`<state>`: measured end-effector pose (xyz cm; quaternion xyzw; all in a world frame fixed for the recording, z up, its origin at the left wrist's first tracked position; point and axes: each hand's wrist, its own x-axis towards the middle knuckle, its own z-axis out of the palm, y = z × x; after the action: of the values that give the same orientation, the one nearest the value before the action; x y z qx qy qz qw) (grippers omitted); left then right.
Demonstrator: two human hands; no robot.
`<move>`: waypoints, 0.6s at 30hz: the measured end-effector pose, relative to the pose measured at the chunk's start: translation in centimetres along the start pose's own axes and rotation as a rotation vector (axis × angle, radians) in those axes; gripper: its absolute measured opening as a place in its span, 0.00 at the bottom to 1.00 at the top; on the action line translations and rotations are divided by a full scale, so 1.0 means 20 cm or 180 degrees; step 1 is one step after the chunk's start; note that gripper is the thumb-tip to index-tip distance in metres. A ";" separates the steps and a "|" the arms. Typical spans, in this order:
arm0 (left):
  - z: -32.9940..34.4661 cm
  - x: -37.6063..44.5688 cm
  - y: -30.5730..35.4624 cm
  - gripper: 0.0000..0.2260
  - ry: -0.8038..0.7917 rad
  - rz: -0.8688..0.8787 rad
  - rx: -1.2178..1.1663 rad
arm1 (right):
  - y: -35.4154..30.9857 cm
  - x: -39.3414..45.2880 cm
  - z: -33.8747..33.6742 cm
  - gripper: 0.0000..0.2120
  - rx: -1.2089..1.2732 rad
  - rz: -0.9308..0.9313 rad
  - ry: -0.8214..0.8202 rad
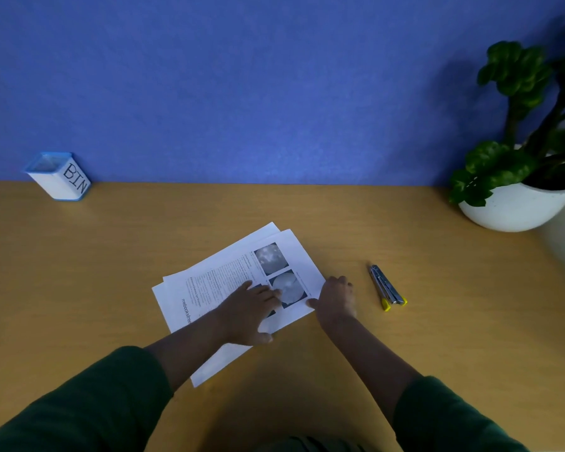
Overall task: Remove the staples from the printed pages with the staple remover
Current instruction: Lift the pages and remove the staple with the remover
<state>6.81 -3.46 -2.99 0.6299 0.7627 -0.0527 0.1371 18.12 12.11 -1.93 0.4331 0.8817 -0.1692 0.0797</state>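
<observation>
Barely begun, I judge: the staple remover (387, 287) lies untouched right of centre, the left hand (250, 313) presses spread fingers on the printed pages (229, 275), and the right hand (335, 300) pinches their right edge.

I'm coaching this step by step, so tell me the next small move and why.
Probably reach the right hand over to pick up the staple remover. It lies untouched on the desk just right of that hand, which holds the edge of the printed pages, while the left hand already lies flat on the pages.
</observation>
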 end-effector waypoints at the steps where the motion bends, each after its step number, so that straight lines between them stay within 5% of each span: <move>1: 0.00 0.01 0.04 0.33 0.0140 -0.0090 -0.0072 | -0.01 0.00 0.00 0.28 0.0055 0.0017 -0.0006; 13: -0.02 0.17 0.27 0.28 0.0386 -0.0990 -0.0445 | -0.04 -0.02 -0.02 0.21 0.0929 0.0473 -0.0088; 18: -0.01 0.18 0.29 0.27 0.0518 -0.1114 -0.0607 | -0.01 -0.03 0.00 0.32 0.2102 0.0855 -0.0230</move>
<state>11.75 1.14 -3.16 0.4743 0.8705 0.0476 0.1228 18.29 11.50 -1.72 0.5412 0.7113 -0.4483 -0.0118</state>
